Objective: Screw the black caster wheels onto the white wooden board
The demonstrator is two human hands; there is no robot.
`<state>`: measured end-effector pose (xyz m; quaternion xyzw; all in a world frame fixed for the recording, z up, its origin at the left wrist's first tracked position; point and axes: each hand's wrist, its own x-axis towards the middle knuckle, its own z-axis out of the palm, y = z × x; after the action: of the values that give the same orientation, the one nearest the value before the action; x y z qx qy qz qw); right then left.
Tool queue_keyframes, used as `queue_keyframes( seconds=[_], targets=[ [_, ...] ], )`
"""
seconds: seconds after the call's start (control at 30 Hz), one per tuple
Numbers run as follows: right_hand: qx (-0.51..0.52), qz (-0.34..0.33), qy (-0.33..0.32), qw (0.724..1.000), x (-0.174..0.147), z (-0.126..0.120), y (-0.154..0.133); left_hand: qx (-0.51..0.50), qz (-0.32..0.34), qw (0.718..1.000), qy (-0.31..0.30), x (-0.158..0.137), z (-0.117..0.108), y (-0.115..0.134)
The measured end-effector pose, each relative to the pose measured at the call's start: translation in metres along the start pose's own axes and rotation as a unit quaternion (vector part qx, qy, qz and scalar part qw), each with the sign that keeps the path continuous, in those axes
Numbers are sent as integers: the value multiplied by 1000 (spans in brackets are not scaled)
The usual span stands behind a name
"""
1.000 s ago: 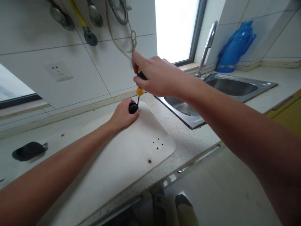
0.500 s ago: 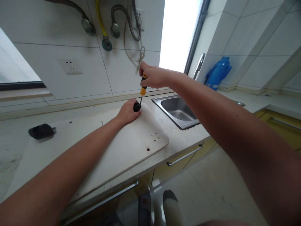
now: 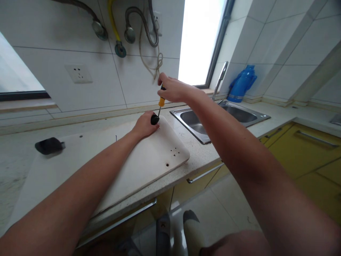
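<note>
A white board [image 3: 128, 167] lies flat on the speckled countertop [image 3: 202, 156], its far corner near the steel sink [image 3: 213, 119] (a second black foot [image 3: 49, 145] sits at the board's far left end). Compared with a second ago the hands have barely shifted; only the view has pulled back, so the screwing at that corner seems still under way. The left hand [image 3: 144, 126] is curled round a small black foot [image 3: 154, 119] on the board, while the right hand [image 3: 172, 89] grips the upright orange-and-black screwdriver [image 3: 161, 99], whose tip probably meets a screw beside the foot, too small to tell.
</note>
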<state>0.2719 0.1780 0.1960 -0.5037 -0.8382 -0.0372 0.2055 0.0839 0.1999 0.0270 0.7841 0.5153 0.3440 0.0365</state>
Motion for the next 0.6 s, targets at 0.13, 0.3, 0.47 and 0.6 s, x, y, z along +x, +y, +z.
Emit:
queue_keyframes(
  seconds=[0.13,0.3,0.47,0.6],
  targets=[
    [6,27,28,999,1,0,3,1,6,1000,0,0,1,-2],
    [27,9,12,1000,-1,1,3,1,9,1000,-1,1,1,-3],
    [26,3,22,999,-5,3,3,1,10,1000,1,1,1,-2],
    [24,5,26,999,-8,3,2,-1,11,1000,2,1,1,-2]
  ],
)
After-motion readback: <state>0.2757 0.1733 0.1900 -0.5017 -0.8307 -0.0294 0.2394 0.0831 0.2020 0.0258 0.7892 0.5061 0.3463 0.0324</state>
